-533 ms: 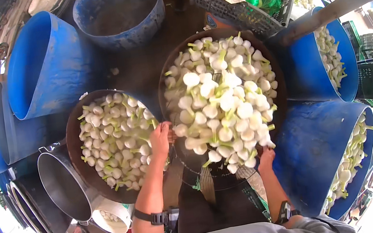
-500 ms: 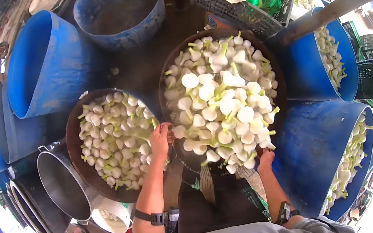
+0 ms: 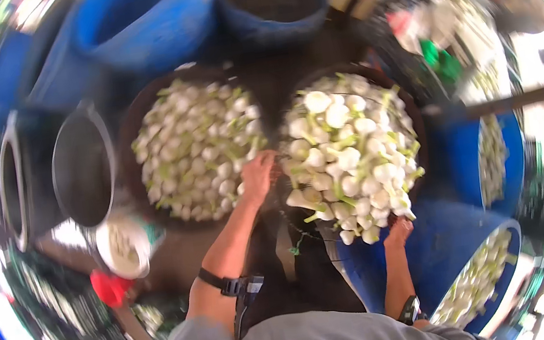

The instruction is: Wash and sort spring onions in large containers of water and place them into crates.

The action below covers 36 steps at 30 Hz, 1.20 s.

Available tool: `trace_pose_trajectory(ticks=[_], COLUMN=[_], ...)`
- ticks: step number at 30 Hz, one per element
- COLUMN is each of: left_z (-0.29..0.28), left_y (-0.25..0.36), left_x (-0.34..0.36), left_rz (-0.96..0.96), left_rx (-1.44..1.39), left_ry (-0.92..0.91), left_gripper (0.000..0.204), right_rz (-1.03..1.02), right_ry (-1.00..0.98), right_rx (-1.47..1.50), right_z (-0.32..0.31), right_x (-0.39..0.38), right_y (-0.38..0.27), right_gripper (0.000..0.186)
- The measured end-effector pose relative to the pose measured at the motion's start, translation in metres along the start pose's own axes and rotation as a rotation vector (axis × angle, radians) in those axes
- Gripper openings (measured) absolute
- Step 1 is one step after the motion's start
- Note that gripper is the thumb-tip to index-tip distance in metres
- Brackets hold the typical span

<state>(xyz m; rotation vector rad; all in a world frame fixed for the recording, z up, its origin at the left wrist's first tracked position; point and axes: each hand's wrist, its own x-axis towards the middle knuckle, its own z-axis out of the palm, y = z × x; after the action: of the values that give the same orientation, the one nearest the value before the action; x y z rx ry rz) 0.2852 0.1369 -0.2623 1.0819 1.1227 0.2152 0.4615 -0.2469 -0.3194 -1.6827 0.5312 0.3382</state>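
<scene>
A heap of white bulbs with short green stems, like fresh garlic [image 3: 348,158], fills a wire basket whose sides are largely hidden beneath them. My left hand [image 3: 260,175] is closed on the basket's left edge, its fingers partly blurred. At the near right edge, my right hand [image 3: 399,231] also grips the basket, its fingers curled under the bulbs. Behind and beneath the heap shows the dark brown rim of a round tub [image 3: 410,103]. To the left of my left hand, a second brown tub [image 3: 130,131] holds many more such bulbs [image 3: 192,154].
Blue barrels [image 3: 153,36] stand at the far side; another blue barrel [image 3: 432,251] with bulbs lies tilted at the near right. A grey pot [image 3: 83,166], a white bucket [image 3: 122,249] and a red container [image 3: 111,287] are left. A dark crate [image 3: 400,41] stands far right.
The whole view has swung, so the barrels and tubs sit differently in it and look blurred. Both hands keep their hold on the basket, which has shifted right in the picture.
</scene>
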Motion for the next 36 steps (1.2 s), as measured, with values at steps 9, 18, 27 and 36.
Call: trace_pose_trajectory(ticks=[9, 18, 27, 36], left_z=[-0.043, 0.011, -0.009, 0.072], left_y=[-0.053, -0.029, -0.130, -0.203], left_x=[-0.157, -0.403, -0.614, -0.826], left_rz=[0.256, 0.355, 0.148, -0.110], left_rx=[-0.484, -0.988, -1.040, -1.073], left_ry=[0.377, 0.962, 1.651, 2.109], left_gripper=[0.026, 0.024, 0.026, 0.059], right_rz=[-0.144, -0.330, -0.122, -0.012], right_ry=[-0.622, -1.296, -1.832, -2.081], right_rx=[-0.324, -0.650, -0.760, -1.607], right_z=[0.069, 0.162, 0.166, -0.002], right_x=[-0.030, -0.118, -0.378, -0.567], right_y=[-0.136, -0.252, -0.086, 0.041], right_gripper=[0.036, 0.037, 0.020, 0.016])
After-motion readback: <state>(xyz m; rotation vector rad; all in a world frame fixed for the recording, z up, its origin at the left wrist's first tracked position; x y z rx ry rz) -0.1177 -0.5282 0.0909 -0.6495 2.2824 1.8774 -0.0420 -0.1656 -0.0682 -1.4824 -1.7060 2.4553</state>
